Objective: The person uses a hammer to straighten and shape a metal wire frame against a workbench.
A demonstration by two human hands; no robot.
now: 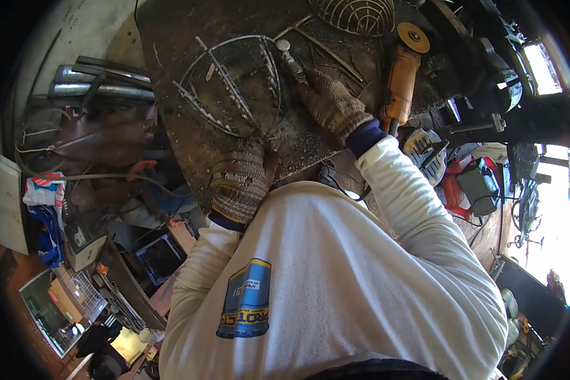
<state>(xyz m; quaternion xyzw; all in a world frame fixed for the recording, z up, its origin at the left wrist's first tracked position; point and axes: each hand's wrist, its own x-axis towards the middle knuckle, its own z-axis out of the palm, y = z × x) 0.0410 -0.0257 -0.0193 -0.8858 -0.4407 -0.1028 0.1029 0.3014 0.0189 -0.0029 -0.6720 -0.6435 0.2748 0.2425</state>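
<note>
Metal frame (pixel 232 90) looks round and grey, with lumpy ribs.

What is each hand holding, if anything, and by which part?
The right hand grips the hammer by its handle; the left hand seems to grip the wire frame by its near rim.

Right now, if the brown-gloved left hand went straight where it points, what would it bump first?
The left hand would probably meet the round grey metal frame, just ahead; they may be touching; depth is unclear.
</note>
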